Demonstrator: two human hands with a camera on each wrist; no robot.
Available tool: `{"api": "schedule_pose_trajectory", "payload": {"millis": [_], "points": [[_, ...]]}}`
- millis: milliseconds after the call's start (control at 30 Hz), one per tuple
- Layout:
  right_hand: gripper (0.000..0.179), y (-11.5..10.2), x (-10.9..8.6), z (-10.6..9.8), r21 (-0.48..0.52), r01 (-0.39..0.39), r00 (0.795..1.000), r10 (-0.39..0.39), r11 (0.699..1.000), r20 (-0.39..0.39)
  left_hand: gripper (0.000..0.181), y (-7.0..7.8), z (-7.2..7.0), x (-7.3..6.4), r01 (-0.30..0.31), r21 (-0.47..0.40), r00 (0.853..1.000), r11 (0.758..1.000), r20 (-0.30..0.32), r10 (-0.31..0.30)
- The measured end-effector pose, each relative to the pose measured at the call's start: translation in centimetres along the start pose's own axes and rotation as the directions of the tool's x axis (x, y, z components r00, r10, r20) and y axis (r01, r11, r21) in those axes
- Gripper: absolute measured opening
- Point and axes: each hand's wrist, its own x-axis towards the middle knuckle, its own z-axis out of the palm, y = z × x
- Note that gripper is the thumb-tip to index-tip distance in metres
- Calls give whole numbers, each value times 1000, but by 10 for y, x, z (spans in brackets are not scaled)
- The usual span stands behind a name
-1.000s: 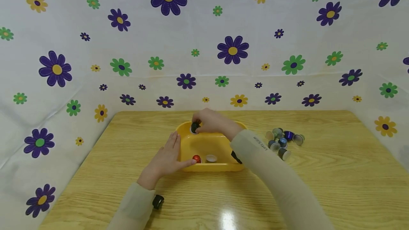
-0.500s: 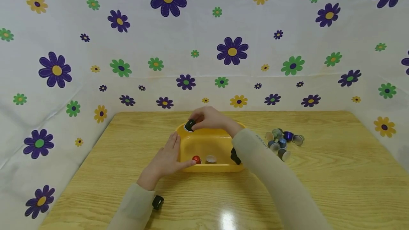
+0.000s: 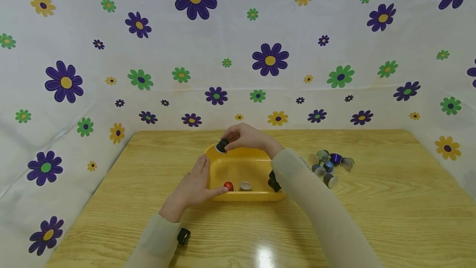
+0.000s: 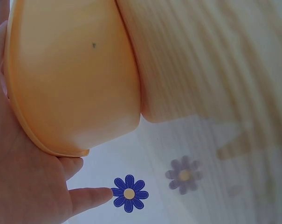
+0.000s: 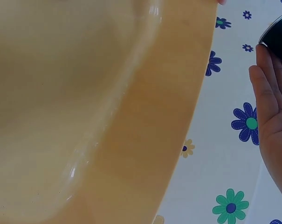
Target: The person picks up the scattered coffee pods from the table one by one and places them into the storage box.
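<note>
My right hand [image 3: 248, 136] pinches a black coffee capsule [image 3: 222, 145] over the back-left corner of a yellow plastic tub [image 3: 256, 196]. The capsule leans, its pale rim facing down and left; the right wrist view catches it [image 5: 277, 38] at the fingertips. My left hand [image 3: 190, 188] rests against the tub's left side, fingers straight along the wall and thumb reaching over the front rim. In the left wrist view that hand [image 4: 31, 172] lies along the rim. Inside the tub, near the front wall, are a red capsule [image 3: 228, 185] and a white-topped capsule [image 3: 245, 185].
To the right of the tub, several loose capsules lie in a cluster, among them a dark blue one [image 3: 335, 159] and a black one [image 3: 330, 180]. A flower-print cloth [image 3: 223, 36] hangs behind the wooden table [image 3: 372, 206].
The right hand has moved slightly left and up with the black capsule, which has tilted and now overlaps the tub's back-left rim. My left hand has stayed in place.
</note>
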Motion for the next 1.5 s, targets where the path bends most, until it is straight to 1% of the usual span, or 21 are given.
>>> {"api": "schedule_pose_trajectory", "payload": {"millis": [133,167,433,733,967,1067,1300,1500], "points": [[27,-1,0,0,-15,-23,999,24,1000,22,106,0,0,0,2,7,1000,1000,3,-2],[27,2,2,1,-19,-25,999,26,1000,24,106,0,0,0,2,10,1000,1000,4,-2],[28,1,2,2,-15,-24,999,25,1000,46,105,1,0,0,7,14,1000,1000,9,-7],[34,2,3,3,24,3,997,-5,1000,75,109,0,0,0,-2,15,1000,1000,12,2],[34,0,3,4,-1,15,997,-15,1000,82,110,-2,1,0,-11,20,1000,1000,18,11],[33,-2,2,4,6,19,996,-19,1000,87,110,-2,0,0,-15,16,1000,1000,17,15],[28,-9,-5,3,44,28,997,-31,999,68,110,-1,-1,0,-18,11,1000,1000,14,18],[29,-16,-15,0,58,50,998,-52,997,44,109,0,0,0,-11,18,1000,1000,21,11]]}}
